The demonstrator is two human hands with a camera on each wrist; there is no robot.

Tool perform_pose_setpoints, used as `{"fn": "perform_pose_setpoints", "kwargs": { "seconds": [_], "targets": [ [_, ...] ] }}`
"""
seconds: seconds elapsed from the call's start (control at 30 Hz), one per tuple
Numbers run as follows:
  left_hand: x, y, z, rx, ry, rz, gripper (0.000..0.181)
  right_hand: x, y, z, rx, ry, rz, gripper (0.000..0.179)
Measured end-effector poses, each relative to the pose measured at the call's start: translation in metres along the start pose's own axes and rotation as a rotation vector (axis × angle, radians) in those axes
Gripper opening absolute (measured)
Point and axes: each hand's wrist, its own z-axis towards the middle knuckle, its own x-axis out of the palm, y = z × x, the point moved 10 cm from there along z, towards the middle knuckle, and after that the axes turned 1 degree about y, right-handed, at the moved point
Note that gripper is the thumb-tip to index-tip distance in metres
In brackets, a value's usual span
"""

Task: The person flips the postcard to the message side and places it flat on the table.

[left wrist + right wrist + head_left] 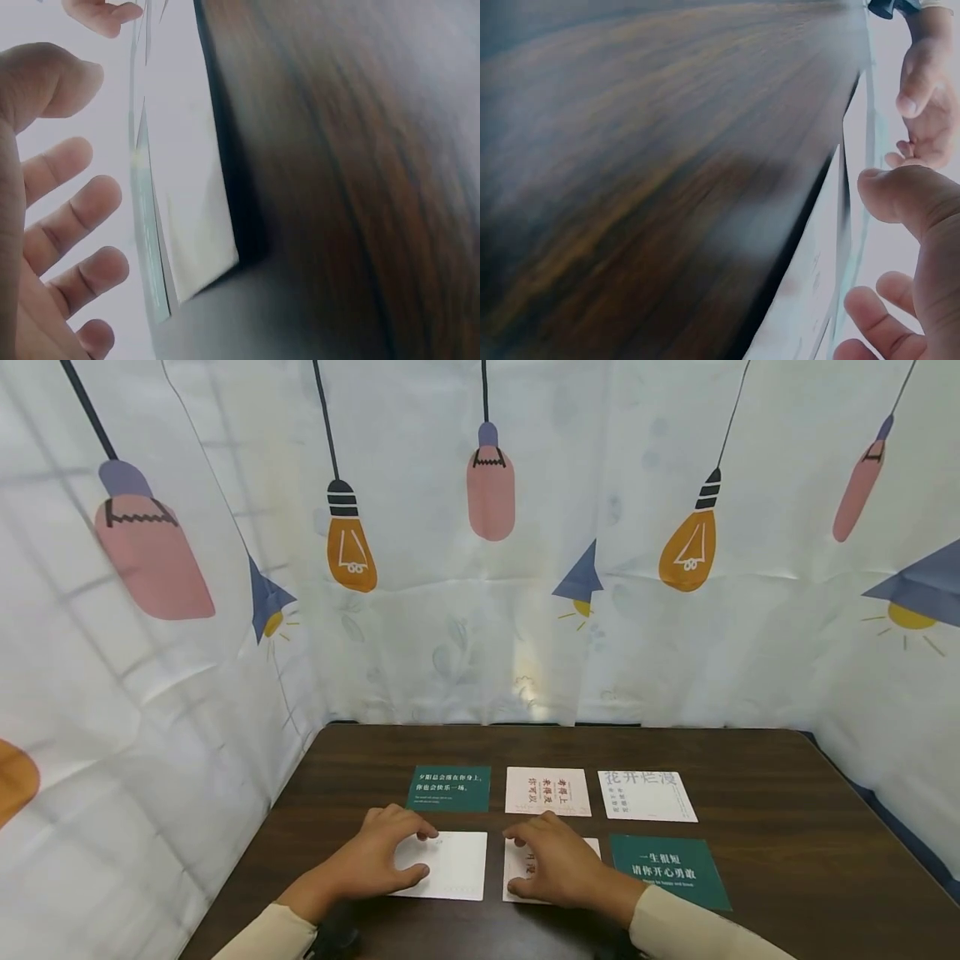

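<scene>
The left hand (382,853) curved over a white card (459,864) lying flat on the dark wooden counter (795,831), and the right hand (558,864) over a card with reddish print (515,862) just beside it. In both hands the thumb stood well apart from the fingers, gripping nothing; whether any fingertip brushed the paper I couldn't tell. On the right of that near row lay a green card (670,870), and three more made a far row: another green one (448,789), a red-lettered one (547,791) and a pale, grey-lettered one (647,796). They looked like thin, smooth pasteboard: next to weightless, I judged, fairly stiff, yet apt to crease at a corner if forced. Lying so flat, they would likely slide sooner than lift. The best hold seemed to be the opposite edges, thumb at the near one, fingers at the far, squeezed only lightly.
</scene>
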Motion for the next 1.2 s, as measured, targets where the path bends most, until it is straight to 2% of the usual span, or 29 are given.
{"fn": "perform_pose_setpoints", "kwargs": {
  "seconds": [0.17,0.4,0.67,0.8,1.03,1.2],
  "targets": [
    [0.003,-0.007,0.004,0.023,-0.003,0.007,0.038,-0.001,-0.007,-0.004,0.009,-0.006,-0.021,0.060],
    [0.003,-0.019,0.010,0.081,-0.041,0.045,0.038,-0.003,-0.017,-0.011,0.013,-0.024,-0.014,0.060],
    [0.008,-0.026,0.017,0.069,-0.021,0.040,0.043,-0.006,-0.027,-0.019,0.013,-0.048,-0.044,0.063],
    [0.011,-0.030,0.021,0.078,-0.016,0.036,0.044,-0.009,-0.031,-0.022,0.027,-0.052,-0.044,0.064],
    [0.018,-0.037,0.029,0.106,-0.018,0.080,0.045,-0.017,-0.036,-0.028,0.030,-0.075,-0.054,0.064],
    [0.023,-0.042,0.034,0.101,0.008,0.079,0.045,-0.020,-0.043,-0.033,0.052,-0.068,-0.043,0.064]
  ]
}}
